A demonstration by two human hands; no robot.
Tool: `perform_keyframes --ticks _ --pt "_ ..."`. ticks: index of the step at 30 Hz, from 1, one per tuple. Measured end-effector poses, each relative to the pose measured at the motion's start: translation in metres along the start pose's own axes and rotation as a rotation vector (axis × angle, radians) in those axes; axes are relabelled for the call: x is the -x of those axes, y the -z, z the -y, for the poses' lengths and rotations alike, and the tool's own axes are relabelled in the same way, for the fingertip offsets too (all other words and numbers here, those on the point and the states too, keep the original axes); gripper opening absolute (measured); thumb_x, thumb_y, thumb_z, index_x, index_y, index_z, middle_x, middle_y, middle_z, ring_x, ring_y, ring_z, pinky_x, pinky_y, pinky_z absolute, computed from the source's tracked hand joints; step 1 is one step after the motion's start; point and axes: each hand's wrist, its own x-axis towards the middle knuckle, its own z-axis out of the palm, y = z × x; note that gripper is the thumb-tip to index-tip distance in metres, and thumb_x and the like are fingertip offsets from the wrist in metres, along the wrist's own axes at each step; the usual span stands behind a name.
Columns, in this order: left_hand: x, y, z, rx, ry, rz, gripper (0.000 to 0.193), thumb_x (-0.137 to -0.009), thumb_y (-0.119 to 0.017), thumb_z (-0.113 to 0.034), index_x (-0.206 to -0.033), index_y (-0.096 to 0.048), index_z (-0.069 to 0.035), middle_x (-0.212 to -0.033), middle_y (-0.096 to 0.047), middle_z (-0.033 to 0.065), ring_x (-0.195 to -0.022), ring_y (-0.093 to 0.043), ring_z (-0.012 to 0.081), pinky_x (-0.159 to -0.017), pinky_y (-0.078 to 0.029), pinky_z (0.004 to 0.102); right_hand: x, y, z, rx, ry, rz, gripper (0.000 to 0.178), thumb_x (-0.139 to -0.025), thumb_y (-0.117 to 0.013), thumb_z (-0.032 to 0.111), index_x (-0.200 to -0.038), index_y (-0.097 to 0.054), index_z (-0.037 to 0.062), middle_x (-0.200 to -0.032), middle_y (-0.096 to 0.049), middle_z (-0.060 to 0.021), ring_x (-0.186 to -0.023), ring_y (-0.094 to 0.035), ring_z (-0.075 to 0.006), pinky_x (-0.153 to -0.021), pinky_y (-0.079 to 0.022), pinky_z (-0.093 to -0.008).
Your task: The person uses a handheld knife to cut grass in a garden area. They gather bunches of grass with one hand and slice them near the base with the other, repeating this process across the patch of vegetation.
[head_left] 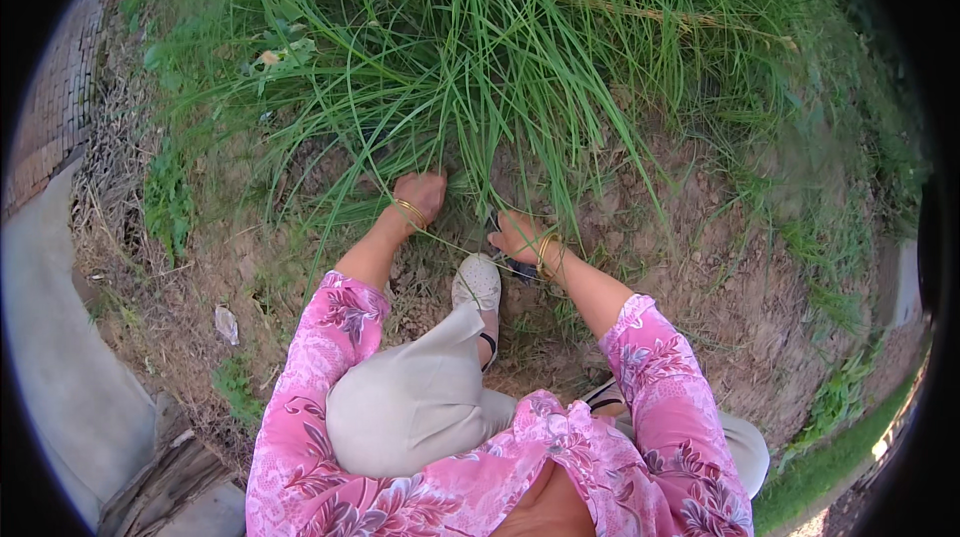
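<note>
Long green grass point(480, 67) grows in a thick clump in front of me, its blades arching over both hands. My left hand point(420, 195) is closed in a fist around grass blades low at the near side of the clump; its fingertips are turned away. To its right, my right hand point(518, 237) is closed on a dark tool point(522, 270), of which only small black parts show beside the fingers and below the palm. Its kind is hidden by the hand and the grass. Both wrists wear gold-coloured bangles.
My light shoe point(476, 282) stands on bare brown soil point(640, 237) just below the hands. Pale slabs point(60, 287) and a brick surface point(65, 87) lie at the left. A crumpled pale scrap point(227, 325) is on the soil. More grass grows along the right.
</note>
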Motion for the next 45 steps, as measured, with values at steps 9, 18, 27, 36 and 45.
perform_keyframes --ticks 9,18,27,36,45 --pt "0.02 0.005 -0.018 0.045 0.01 0.027 0.015 -0.076 -0.047 -0.008 -0.087 -0.052 0.0 -0.076 -0.062 0.0216 -0.069 -0.062 0.0367 -0.06 -0.05 0.0454 -0.013 -0.022 -0.003 -0.069 -0.057 0.055 0.023 -0.079 -0.053 0.014 -0.088 -0.058 -0.0065 -0.088 -0.059 -0.0293 -0.085 -0.06 -0.04 -0.071 -0.048 -0.0438" --pt "0.015 -0.002 -0.012 0.09 0.113 0.159 0.049 -0.072 -0.062 -0.029 -0.104 -0.043 0.003 -0.084 -0.062 0.0247 -0.08 -0.061 0.0393 -0.072 -0.049 0.0458 -0.042 -0.034 -0.021 0.253 0.092 0.069 0.019 -0.078 -0.055 0.014 -0.083 -0.061 -0.0024 -0.087 -0.06 -0.0214 -0.085 -0.06 -0.0362 -0.069 -0.049 -0.0437" --pt "0.025 -0.018 -0.005 0.165 0.279 0.241 0.032 -0.064 -0.07 -0.032 -0.081 -0.064 -0.004 -0.085 -0.064 0.0179 -0.082 -0.061 0.0348 -0.073 -0.049 0.0408 0.02 -0.018 0.005 0.027 0.008 0.076 0.032 -0.077 -0.058 0.023 -0.077 -0.054 -0.0088 -0.075 -0.056 -0.0258 -0.073 -0.057 -0.0395 -0.063 -0.044 -0.0451" --pt "0.031 -0.019 -0.003 0.188 0.038 0.245 0.018 -0.07 -0.06 -0.02 -0.08 -0.063 -0.005 -0.082 -0.062 0.0214 -0.08 -0.06 0.0382 -0.07 -0.048 0.0438 -0.005 -0.045 -0.003 0.017 0.025 0.043 0.026 -0.074 -0.057 0.017 -0.083 -0.061 -0.0064 -0.077 -0.059 -0.0274 -0.076 -0.061 -0.0398 -0.067 -0.049 -0.0451" --pt "0.021 0.064 -0.02 0.127 -0.006 0.197 0.032 -0.067 -0.067 -0.011 -0.097 -0.06 -0.004 -0.086 -0.062 0.0195 -0.08 -0.06 0.0346 -0.066 -0.048 0.0425 0.08 0.036 -0.035 -0.041 -0.097 -0.229 0.024 -0.077 -0.056 0.017 -0.084 -0.052 -0.0052 -0.082 -0.058 -0.0288 -0.081 -0.057 -0.044 -0.073 -0.044 -0.0476"
